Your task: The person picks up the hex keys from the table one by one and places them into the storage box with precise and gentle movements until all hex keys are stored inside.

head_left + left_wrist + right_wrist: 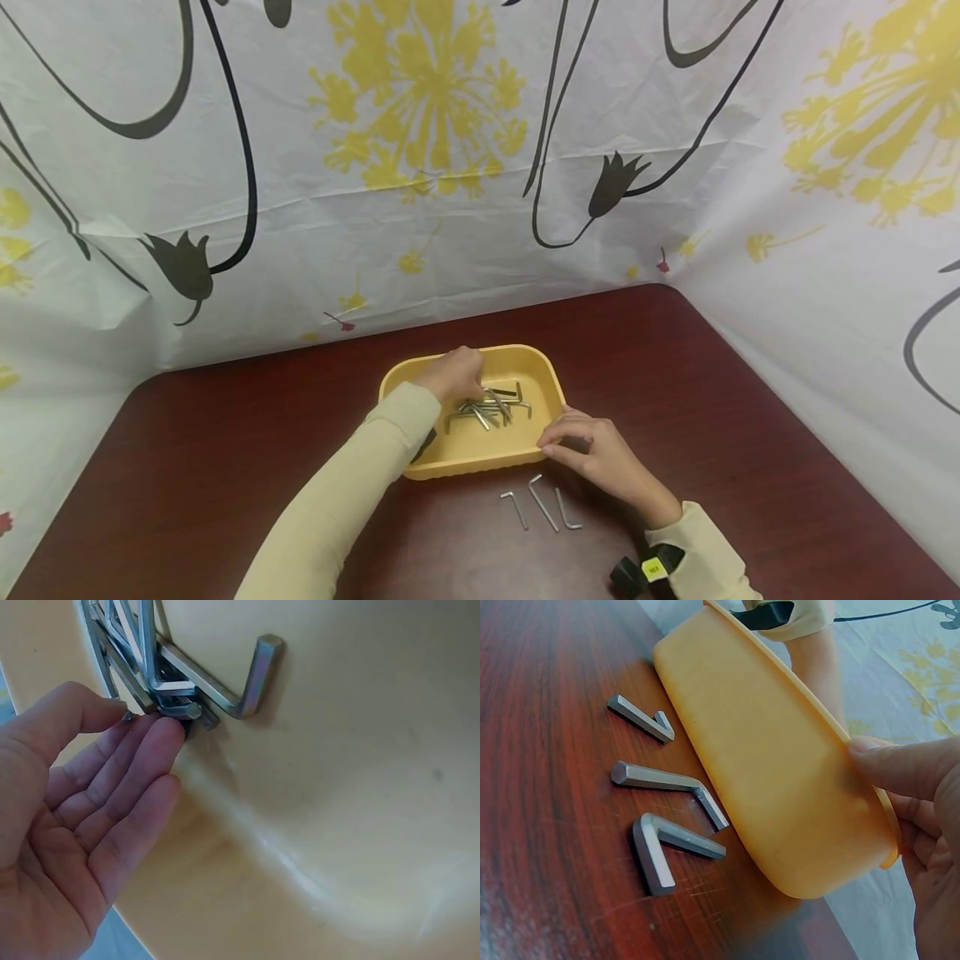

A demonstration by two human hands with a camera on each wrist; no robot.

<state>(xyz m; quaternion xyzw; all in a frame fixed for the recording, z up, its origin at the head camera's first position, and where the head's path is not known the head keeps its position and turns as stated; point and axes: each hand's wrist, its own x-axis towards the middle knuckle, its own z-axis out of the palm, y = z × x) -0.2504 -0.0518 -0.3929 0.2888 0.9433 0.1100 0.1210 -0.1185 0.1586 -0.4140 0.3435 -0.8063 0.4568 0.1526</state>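
Note:
A yellow plastic tray (480,462) stands on the table with a pile of metal Allen keys (491,407) inside. My left hand (453,375) reaches over its left side into the pile. In the left wrist view, thumb and fingertips pinch the end of an Allen key (127,716); most of that key is hidden among the others. My right hand (922,787) grips the tray's rim at the near right corner, thumb on the near side. Three Allen keys lie apart on the table before the tray: a left one (519,510), a middle one (543,507) and a right one (562,507).
The dark red-brown table (247,467) has rounded far corners. White cloth (450,275) with yellow and grey flower prints hangs behind it and along both sides. A black strap with a yellow tag (655,569) sits at the right wrist.

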